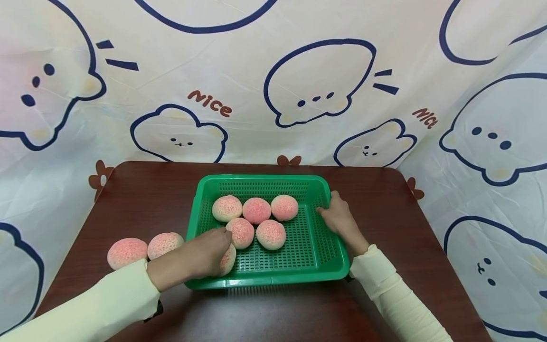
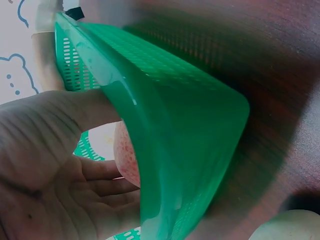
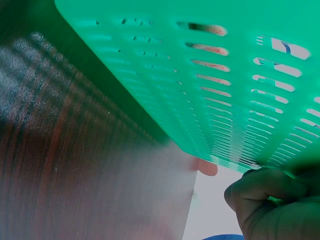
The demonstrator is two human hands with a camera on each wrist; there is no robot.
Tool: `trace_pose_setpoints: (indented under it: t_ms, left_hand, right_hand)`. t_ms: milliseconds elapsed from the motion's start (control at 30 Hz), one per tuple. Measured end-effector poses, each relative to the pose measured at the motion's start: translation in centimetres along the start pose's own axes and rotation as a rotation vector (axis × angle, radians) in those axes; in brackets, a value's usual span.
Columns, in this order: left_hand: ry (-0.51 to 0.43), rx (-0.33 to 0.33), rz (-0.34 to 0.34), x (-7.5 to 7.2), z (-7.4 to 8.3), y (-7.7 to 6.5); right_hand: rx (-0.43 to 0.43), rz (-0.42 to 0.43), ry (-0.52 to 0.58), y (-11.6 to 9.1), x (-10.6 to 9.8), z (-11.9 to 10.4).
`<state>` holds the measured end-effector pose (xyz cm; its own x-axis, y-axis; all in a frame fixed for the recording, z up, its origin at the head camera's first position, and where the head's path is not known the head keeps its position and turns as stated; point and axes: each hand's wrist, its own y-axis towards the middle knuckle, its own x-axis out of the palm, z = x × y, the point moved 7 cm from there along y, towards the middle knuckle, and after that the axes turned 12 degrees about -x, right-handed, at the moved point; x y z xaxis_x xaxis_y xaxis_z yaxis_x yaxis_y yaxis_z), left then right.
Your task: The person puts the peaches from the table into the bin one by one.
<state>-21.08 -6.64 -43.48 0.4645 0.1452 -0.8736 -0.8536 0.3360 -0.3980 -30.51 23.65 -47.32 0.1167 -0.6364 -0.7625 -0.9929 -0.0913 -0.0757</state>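
My left hand (image 1: 207, 251) reaches over the near left corner of a green plastic basket (image 1: 295, 278) and holds a pink speckled peach (image 1: 229, 261) low inside it. In the left wrist view, that peach (image 2: 126, 157) shows between thumb and fingers, partly hidden by the basket wall. On the opposite side, my right hand (image 1: 341, 218) grips the right rim, thumb over the inner side. Several more peaches (image 1: 271, 234) lie together in the basket's left and middle part. Left of the basket, two peaches (image 1: 127, 252) sit on the table, partly behind my left forearm.
The dark brown wooden table (image 1: 149, 199) carries the basket near its middle. A white cloth (image 1: 248, 95) with blue cartoon outlines hangs behind the table and along both sides.
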Motion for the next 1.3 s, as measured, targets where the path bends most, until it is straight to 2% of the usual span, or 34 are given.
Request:
trace_pose_setpoints:
  t_ms: [233,500,900,1200,1300]
  left_hand:
    - [0.026,0.013,0.021,-0.3,0.0,0.0]
    - [0.035,0.012,-0.093,0.4,0.3,0.3]
    - [0.020,0.025,-0.057,0.4,0.3,0.6]
    - [0.032,0.009,-0.139,0.6,0.2,1.1]
    - [0.029,0.005,-0.144,0.6,0.2,1.1]
  right_hand:
    - [0.003,-0.003,0.000,0.1,0.0,-0.1]
    - [0.006,-0.009,0.008,0.0,0.0,-0.1]
    - [0.007,-0.001,0.001,0.0,-0.1,0.0]
    - [0.011,-0.008,0.008,0.0,0.0,0.0]
    - [0.010,-0.006,0.009,0.0,-0.1,-0.1]
